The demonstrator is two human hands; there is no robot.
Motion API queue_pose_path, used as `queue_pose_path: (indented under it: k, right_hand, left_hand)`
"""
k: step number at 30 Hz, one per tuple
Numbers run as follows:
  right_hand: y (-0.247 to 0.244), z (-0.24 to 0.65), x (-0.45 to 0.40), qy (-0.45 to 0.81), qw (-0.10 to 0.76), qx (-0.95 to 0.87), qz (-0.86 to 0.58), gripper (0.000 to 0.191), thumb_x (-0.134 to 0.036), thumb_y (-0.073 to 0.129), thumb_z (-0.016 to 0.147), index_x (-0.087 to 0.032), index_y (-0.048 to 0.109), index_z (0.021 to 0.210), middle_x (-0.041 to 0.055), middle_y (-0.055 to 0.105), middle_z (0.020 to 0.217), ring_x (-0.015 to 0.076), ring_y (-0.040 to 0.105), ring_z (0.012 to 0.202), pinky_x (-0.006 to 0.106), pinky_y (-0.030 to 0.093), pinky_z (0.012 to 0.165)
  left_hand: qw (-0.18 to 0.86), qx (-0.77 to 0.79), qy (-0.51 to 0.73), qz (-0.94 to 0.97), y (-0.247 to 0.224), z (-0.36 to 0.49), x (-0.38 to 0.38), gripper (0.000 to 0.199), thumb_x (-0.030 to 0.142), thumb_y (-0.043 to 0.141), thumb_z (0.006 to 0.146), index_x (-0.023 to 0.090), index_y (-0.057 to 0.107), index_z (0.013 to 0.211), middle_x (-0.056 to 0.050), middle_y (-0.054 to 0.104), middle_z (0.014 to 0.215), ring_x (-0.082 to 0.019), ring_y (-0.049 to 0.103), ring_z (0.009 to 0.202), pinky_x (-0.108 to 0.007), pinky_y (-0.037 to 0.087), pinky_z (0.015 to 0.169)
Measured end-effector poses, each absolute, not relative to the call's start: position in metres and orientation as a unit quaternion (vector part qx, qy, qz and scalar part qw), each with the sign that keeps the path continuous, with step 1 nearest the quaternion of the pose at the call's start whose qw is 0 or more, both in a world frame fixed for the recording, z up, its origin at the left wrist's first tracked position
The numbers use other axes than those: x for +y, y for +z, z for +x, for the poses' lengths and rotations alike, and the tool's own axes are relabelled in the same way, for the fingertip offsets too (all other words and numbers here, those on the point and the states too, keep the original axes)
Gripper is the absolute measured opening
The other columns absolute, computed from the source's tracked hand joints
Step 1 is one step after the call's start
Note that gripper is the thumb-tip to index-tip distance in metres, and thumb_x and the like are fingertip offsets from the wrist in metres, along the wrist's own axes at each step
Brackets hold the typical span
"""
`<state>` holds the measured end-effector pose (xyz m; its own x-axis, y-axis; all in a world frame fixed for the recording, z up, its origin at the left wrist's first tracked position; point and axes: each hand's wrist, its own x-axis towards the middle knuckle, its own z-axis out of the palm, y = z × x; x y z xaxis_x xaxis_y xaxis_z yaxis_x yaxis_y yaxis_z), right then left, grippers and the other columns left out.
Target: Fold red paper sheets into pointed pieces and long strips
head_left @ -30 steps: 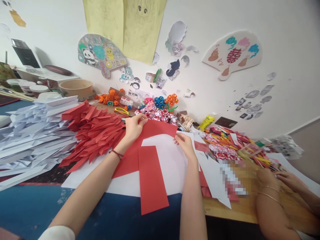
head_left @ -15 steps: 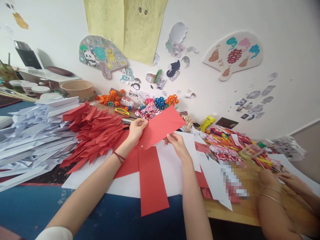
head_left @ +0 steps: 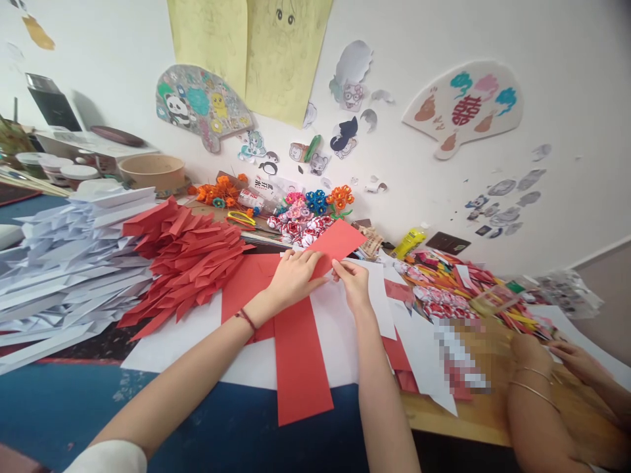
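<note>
A sheet of red paper (head_left: 340,240) is held up over the work surface, its near part bent over or covered by my fingers. My left hand (head_left: 292,279) lies across its near left part, fingers on top and thumb stretched along the near edge. With thumb and forefinger, my right hand (head_left: 352,281) pinches the near right edge. Beneath them a long red paper strip (head_left: 302,368) rests on white paper (head_left: 236,364) and sticks out past its front edge. Another red sheet (head_left: 246,279) lies left of the strip, partly under my left wrist.
Folded red strips (head_left: 190,256) and folded white strips (head_left: 83,263) are heaped at the left. Paper flowers (head_left: 305,226) and a round bowl (head_left: 152,171) stand along the wall. At the right, another person's hands (head_left: 574,358) work above the wooden table (head_left: 473,420).
My left hand has moved right and over the red paper, from gripping its left edge to lying across it. The paper now shows as a narrower piece. My right hand keeps its pinch.
</note>
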<state>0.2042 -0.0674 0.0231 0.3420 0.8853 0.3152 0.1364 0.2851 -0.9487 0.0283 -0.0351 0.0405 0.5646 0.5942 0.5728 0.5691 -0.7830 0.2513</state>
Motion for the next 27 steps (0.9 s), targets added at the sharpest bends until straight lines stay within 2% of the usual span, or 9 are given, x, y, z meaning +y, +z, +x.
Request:
queue_pose_path:
  k: [4, 7, 12, 16, 20, 23, 27]
  right_hand:
    - [0.025, 0.200, -0.069, 0.309, 0.641, -0.490, -0.503, 0.028, -0.043, 0.071, 0.075, -0.016, 0.066, 0.069, -0.0002, 0.057, 0.059, 0.0119, 0.049, 0.053, 0.027, 0.041, 0.055]
    - [0.028, 0.196, -0.069, 0.319, 0.656, -0.494, -0.473, 0.029, -0.045, 0.068, 0.078, -0.017, 0.066, 0.073, 0.0008, 0.059, 0.065, 0.0131, 0.053, 0.058, 0.027, 0.043, 0.057]
    - [0.032, 0.190, -0.070, 0.313, 0.659, -0.501, -0.465, 0.029, -0.047, 0.065, 0.080, -0.019, 0.065, 0.074, 0.0005, 0.061, 0.072, 0.0143, 0.055, 0.068, 0.028, 0.045, 0.069]
    - [0.033, 0.190, -0.071, 0.317, 0.658, -0.505, -0.460, 0.028, -0.045, 0.066, 0.079, -0.019, 0.061, 0.071, -0.0010, 0.057, 0.069, 0.0134, 0.053, 0.067, 0.026, 0.044, 0.068]
    - [0.035, 0.189, -0.072, 0.316, 0.662, -0.505, -0.455, 0.027, -0.040, 0.072, 0.074, -0.020, 0.055, 0.071, -0.0027, 0.055, 0.071, 0.0126, 0.052, 0.068, 0.025, 0.043, 0.067]
    - [0.036, 0.187, -0.073, 0.320, 0.667, -0.507, -0.442, 0.027, -0.034, 0.076, 0.070, -0.021, 0.053, 0.075, -0.0033, 0.056, 0.075, 0.0125, 0.054, 0.072, 0.024, 0.044, 0.070]
    - [0.037, 0.188, -0.075, 0.351, 0.669, -0.495, -0.430, 0.034, -0.030, 0.076, 0.067, -0.023, 0.058, 0.095, 0.0003, 0.065, 0.092, 0.0162, 0.061, 0.086, 0.028, 0.047, 0.080]
  left_hand:
    - [0.105, 0.336, 0.320, 0.880, 0.034, 0.032, -0.036, 0.033, 0.040, 0.051, 0.090, 0.023, 0.060, 0.116, -0.007, 0.070, 0.102, -0.023, 0.064, 0.091, -0.032, 0.042, 0.077]
    - [0.200, 0.325, 0.364, 0.850, 0.033, 0.033, -0.035, 0.026, 0.038, 0.052, 0.089, 0.028, 0.069, 0.105, -0.004, 0.073, 0.091, -0.021, 0.065, 0.082, -0.028, 0.043, 0.071]
    - [0.321, 0.277, 0.416, 0.804, 0.036, 0.034, -0.035, 0.028, 0.039, 0.058, 0.085, 0.027, 0.073, 0.104, -0.004, 0.074, 0.096, -0.020, 0.066, 0.080, -0.029, 0.047, 0.074]
    - [0.428, 0.239, 0.443, 0.751, 0.037, 0.035, -0.034, 0.028, 0.039, 0.063, 0.081, 0.022, 0.075, 0.100, -0.006, 0.074, 0.099, -0.024, 0.068, 0.091, -0.033, 0.051, 0.082]
    - [0.510, 0.216, 0.444, 0.704, 0.034, 0.037, -0.033, 0.033, 0.040, 0.066, 0.079, 0.016, 0.074, 0.099, -0.009, 0.073, 0.100, -0.025, 0.068, 0.091, -0.034, 0.053, 0.082]
    - [0.529, 0.209, 0.448, 0.690, 0.031, 0.039, -0.032, 0.034, 0.042, 0.065, 0.079, 0.015, 0.073, 0.098, -0.009, 0.073, 0.101, -0.024, 0.068, 0.092, -0.033, 0.054, 0.082]
    - [0.513, 0.230, 0.468, 0.682, 0.030, 0.040, -0.030, 0.031, 0.041, 0.064, 0.080, 0.015, 0.073, 0.094, -0.009, 0.073, 0.098, -0.023, 0.068, 0.090, -0.033, 0.053, 0.083]
